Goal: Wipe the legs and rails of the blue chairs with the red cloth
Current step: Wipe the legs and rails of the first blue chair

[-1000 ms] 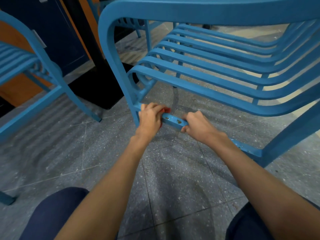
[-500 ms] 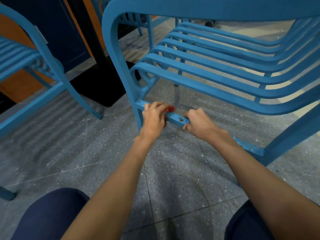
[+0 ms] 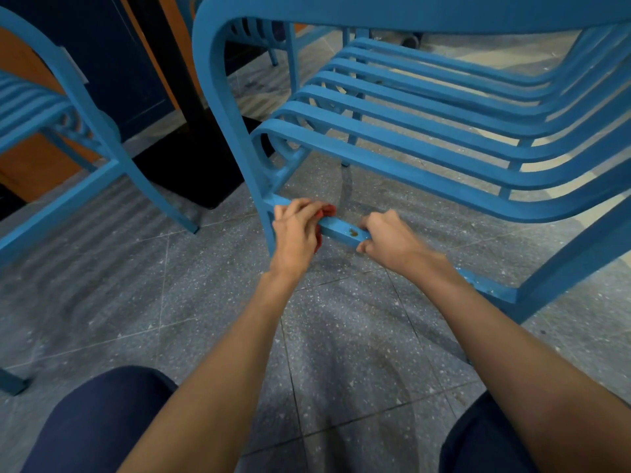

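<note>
Two bare forearms, no sleeves reaching wrist or elbow within view. No watch, ring, bracelet or glove on left hand (image 3: 296,233) or right hand (image 3: 392,241). Fingers (image 3: 294,208) short-nailed where visible, unpainted as far as can be told. Both knees clad in dark navy fabric: left knee (image 3: 99,418) a broad rounded shape at the lower left, right knee (image 3: 485,438) partly hidden behind the right forearm. Cloth smooth, plain, without visible seams, pockets or print. Upper arms, torso and feet out of frame.
</note>
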The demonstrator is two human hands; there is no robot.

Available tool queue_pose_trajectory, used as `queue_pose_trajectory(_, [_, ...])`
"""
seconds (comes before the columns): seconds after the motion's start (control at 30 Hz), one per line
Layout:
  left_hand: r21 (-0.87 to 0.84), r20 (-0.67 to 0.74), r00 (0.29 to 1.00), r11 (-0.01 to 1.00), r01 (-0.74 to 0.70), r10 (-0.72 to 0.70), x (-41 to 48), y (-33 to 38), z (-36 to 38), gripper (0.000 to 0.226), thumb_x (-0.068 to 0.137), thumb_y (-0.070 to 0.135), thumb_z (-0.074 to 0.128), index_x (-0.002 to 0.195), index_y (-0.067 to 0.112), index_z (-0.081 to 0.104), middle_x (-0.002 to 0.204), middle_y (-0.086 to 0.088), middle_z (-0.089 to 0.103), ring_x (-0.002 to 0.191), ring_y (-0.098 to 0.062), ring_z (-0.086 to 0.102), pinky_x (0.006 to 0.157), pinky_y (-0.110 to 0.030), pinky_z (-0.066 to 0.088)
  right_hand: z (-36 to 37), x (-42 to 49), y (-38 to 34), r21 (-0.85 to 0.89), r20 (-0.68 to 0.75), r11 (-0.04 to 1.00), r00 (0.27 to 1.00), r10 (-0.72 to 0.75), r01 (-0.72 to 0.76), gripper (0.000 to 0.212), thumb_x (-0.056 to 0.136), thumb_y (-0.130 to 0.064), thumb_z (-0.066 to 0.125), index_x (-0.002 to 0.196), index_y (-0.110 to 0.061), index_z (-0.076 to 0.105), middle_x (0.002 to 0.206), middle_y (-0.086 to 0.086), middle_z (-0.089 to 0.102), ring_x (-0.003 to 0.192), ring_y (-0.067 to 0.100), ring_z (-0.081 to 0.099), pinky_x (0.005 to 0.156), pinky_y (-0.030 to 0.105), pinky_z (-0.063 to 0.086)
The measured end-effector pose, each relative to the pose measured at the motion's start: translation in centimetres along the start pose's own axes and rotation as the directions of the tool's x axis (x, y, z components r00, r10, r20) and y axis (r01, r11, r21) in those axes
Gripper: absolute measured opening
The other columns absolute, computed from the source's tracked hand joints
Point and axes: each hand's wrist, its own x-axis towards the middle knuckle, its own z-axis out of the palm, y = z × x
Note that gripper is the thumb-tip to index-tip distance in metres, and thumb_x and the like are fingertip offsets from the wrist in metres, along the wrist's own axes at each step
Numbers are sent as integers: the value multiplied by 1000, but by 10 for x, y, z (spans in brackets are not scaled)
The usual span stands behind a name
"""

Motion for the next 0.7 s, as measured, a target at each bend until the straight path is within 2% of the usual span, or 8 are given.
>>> queue_pose_trajectory(0.1, [-52,71,992,993,-104,108,-17,9,8,28,95,10,51,113,21,70,116,6,62,101,-14,44,88,-4,26,0,0,0,5,-8,1000,1000,-5,5,18,87,-14,64,104,-8,63,90,11,58,74,26,62,72,45,56])
queue_pose_trajectory(0.23, [-51,118,979,985,-164,169,-6,-3,-4,28,95,13,53,115,25,68,113,8,62,96,-12,43,86,-6,29,1,-1,2,7,-3,1000,1000,-14,14,17,88,-15,64,103,-7,63,88,10,60,72,24,62,71,45,57])
queue_pose_trajectory(0.3, [-16,93,986,990,-140,141,6,-13,-14,27,95,12,53,112,24,70,107,6,62,94,-13,44,84,-6,29,0,-2,3,16,3,1000,1000,-17,17,16,89,-14,63,102,-7,63,87,9,59,73,23,62,71,45,57])
queue_pose_trajectory(0.4, [6,1,1000,1000,-28,28,20,-24,-20,28,95,10,51,104,24,73,103,6,64,93,-15,45,83,-2,25,0,-4,2,10,5,1000,1000,-29,29,16,89,-14,63,103,-6,62,88,9,59,73,22,61,72,43,56])
queue_pose_trajectory(0.5, [-9,-55,995,997,79,-79,16,-17,-9,27,95,12,50,103,23,73,102,5,64,96,-17,45,84,-4,25,1,-3,1,10,1,1000,1000,-23,23,17,89,-15,64,104,-7,62,90,8,59,75,21,61,73,43,56])
queue_pose_trajectory(0.53, [-18,-56,996,997,71,-72,10,-11,-4,27,95,12,50,104,23,73,102,4,63,96,-16,43,84,-6,26,1,-2,1,12,0,1000,1000,-20,20,17,89,-16,64,104,-7,62,91,9,58,75,22,61,74,44,56])
queue_pose_trajectory(0.63, [-107,69,994,991,-82,89,-9,11,4,27,94,10,52,108,23,71,106,5,63,98,-12,45,86,-7,28,2,-1,2,21,-14,1000,1000,-18,18,20,87,-16,65,105,-9,62,95,11,59,76,26,62,74,45,55])
queue_pose_trajectory(0.7, [-289,165,979,955,-67,119,-16,16,1,27,93,8,54,110,20,70,109,6,65,101,-9,54,91,-7,33,2,-1,2,22,-17,999,1000,-25,26,20,86,-15,66,105,-9,63,94,12,60,78,27,62,75,45,55])
